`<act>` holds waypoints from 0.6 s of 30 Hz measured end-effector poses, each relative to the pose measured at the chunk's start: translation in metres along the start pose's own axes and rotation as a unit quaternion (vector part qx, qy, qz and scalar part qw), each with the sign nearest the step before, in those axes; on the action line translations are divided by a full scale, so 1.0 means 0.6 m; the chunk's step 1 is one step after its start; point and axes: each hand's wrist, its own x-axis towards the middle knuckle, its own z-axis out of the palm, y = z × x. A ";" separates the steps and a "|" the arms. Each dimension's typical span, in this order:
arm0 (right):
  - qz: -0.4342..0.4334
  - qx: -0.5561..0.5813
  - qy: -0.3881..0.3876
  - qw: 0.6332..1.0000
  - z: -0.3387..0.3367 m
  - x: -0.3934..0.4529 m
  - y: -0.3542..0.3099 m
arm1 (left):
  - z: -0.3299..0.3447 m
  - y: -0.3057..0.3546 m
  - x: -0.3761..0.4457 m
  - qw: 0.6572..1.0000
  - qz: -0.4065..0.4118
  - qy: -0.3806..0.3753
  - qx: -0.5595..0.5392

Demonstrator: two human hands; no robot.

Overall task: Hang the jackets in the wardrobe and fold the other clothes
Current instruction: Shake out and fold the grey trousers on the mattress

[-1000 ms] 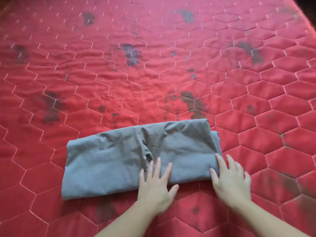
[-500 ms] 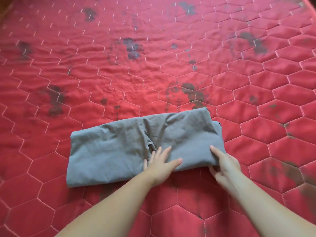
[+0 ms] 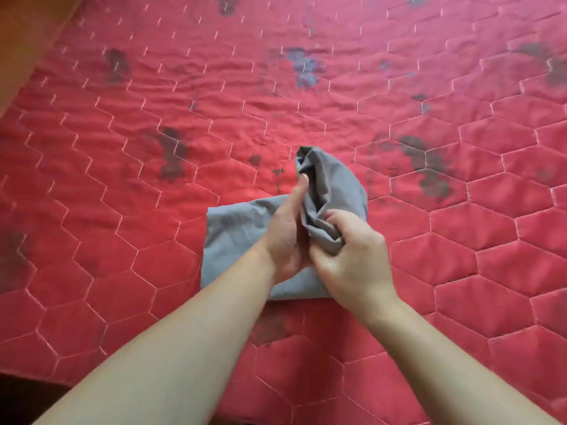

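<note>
A grey garment [image 3: 236,231], folded into a band, lies on the red quilted bed cover [image 3: 122,179]. Its right end is lifted and turned over toward the left, standing up in a crumpled hump. My right hand [image 3: 349,259] grips that raised end from the near side. My left hand [image 3: 285,234] stands edgewise against the middle of the garment, thumb up along the raised cloth, at the fold line. The left part of the garment stays flat on the cover.
The red cover with hexagon stitching and dark stains fills almost the whole view. A brown wooden edge [image 3: 27,41] shows at the top left, and a dark strip of floor [image 3: 24,397] at the bottom left.
My right hand has taken hold of the garment's right end and lifted it over toward the left. My left hand turned from flat to edgewise at the middle. The view moved closer.
</note>
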 end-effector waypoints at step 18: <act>-0.104 -0.155 -0.114 0.976 0.184 0.055 -0.052 | -0.245 -0.010 -0.048 0.985 0.021 0.174 0.007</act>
